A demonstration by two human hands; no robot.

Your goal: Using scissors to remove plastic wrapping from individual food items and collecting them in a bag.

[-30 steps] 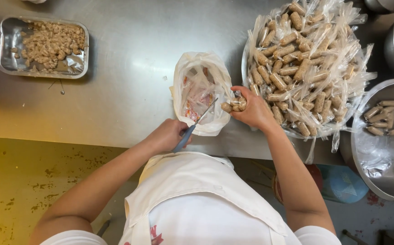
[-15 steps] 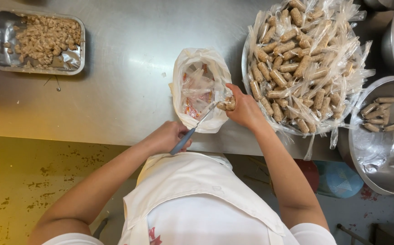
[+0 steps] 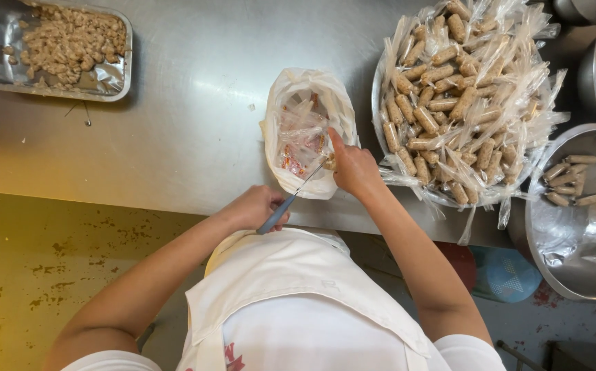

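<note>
Two bare hands work at the near edge of a steel table (image 3: pixel 174 130), which is smooth and dull grey with soft reflections. The left hand (image 3: pixel 257 206) is closed around the grey-blue handle of a pair of scissors (image 3: pixel 290 199); its fingers are curled together on the handle, and the thin metal blades point up and to the right, toward the other hand. The right hand (image 3: pixel 354 168) pinches a small sausage piece (image 3: pixel 328 163) between thumb and bent fingers, while the index finger is stretched out straight over the bag. The blade tips reach just beside this piece; whether they touch it I cannot tell.

Under both hands stands a thin white plastic bag (image 3: pixel 308 134), open at the top, with wrinkled, half-transparent walls. Inside it lie crumpled clear wrappers with red marks.

To the right, a wide round metal bowl (image 3: pixel 408 189) is heaped with short brown sausages (image 3: pixel 442 103), each a small cylinder in a shiny clear wrapper with twisted ends. Farther right, a second steel bowl (image 3: pixel 579 227) is lined with clear film and holds a few unwrapped pieces. At the far left corner, well apart from the hands, a rectangular metal tray (image 3: pixel 9 75) holds pale brown, rough chopped pieces.
</note>
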